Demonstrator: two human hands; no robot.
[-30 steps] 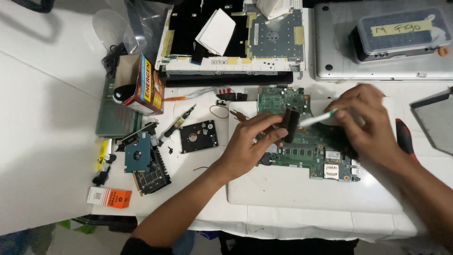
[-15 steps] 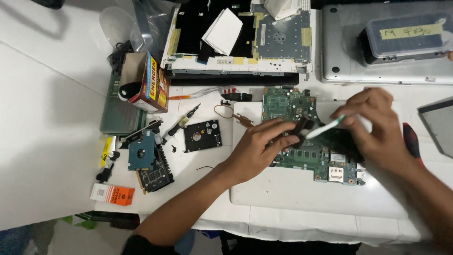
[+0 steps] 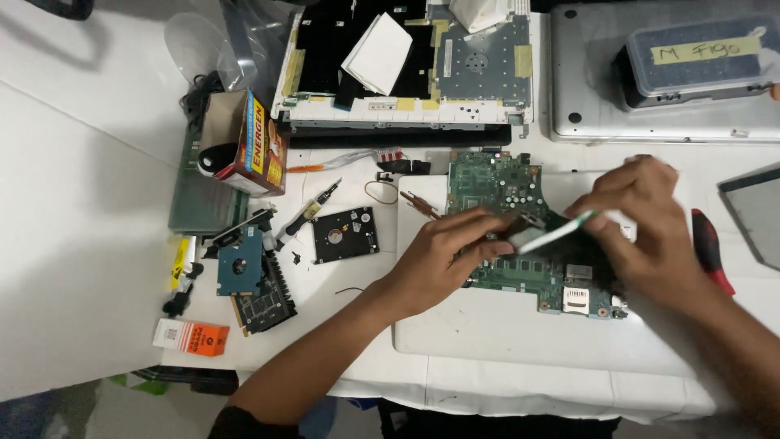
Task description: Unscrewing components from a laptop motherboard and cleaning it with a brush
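Overhead view of a repair bench. The left hand lies palm-down on the green circuit board, its fingers stretched toward the board's middle and pressing a small dark part there; how tightly they close on it cannot be told. The right hand is curled over the board's right half, thumb and fingers pinching a slim white-and-green tool whose tip points at the left fingertips. The board rests under both hands on a white laptop cover. Just beyond the right hand lies a red-handled tool. Left of the left hand, well apart, sit a bare hard drive, a screwdriver and a blue drive module. Beyond both hands lies an opened laptop chassis.
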